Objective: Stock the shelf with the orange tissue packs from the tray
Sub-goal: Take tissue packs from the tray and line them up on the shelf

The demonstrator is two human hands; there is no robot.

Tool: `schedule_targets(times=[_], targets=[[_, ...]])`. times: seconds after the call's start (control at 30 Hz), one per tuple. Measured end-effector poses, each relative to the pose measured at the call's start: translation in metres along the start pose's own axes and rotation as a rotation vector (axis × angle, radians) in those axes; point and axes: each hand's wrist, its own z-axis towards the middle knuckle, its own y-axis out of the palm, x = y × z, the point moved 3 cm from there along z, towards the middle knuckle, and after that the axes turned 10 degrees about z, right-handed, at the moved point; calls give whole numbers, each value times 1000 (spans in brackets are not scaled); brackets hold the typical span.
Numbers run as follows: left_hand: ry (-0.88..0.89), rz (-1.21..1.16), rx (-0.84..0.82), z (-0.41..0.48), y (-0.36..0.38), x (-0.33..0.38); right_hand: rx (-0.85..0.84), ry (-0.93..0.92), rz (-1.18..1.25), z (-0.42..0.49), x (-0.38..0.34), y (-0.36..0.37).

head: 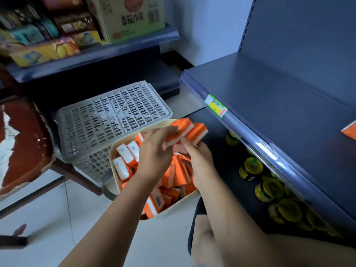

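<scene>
A cream tray [113, 151] on the floor holds several orange-and-white tissue packs [173, 176]. Above its far corner my left hand [154, 151] grips one orange tissue pack [182, 130] from above. A second orange pack [198, 132] lies right beside it, held from below by my right hand [200, 160]. The dark blue shelf [279, 97] stands to the right; one orange pack [349, 132] lies on it at the frame's right edge.
A grey slotted crate [107, 116] sits upside down behind the tray. Jars with yellow lids [269, 187] fill the lower shelf on the right. Snack boxes [44, 52] and a carton [131, 18] fill a shelf at top left. A worn red stool [21, 143] stands left.
</scene>
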Motion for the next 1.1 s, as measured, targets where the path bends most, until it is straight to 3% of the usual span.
schedule_targets(times=[0.07, 0.2, 0.4, 0.53, 0.8, 0.97, 1.1], targets=[[121, -2, -19, -5, -7, 11, 26, 39, 161, -11, -8, -6], [111, -54, 14, -12, -26, 19, -28, -5, 404, -38, -32, -28], [216, -111, 69, -23, -45, 56, -53, -179, 458, -85, -78, -72], [238, -319, 8, -27, -52, 103, -37, -255, 454, -119, -111, -99], [616, -364, 93, -33, -69, 207, -53, -378, 675, -192, -163, -169], [635, -534, -12, -42, -61, 276, -27, -467, 647, -249, -179, -231], [497, -772, -279, -45, -35, 328, 37, -546, 596, -280, -188, -284]])
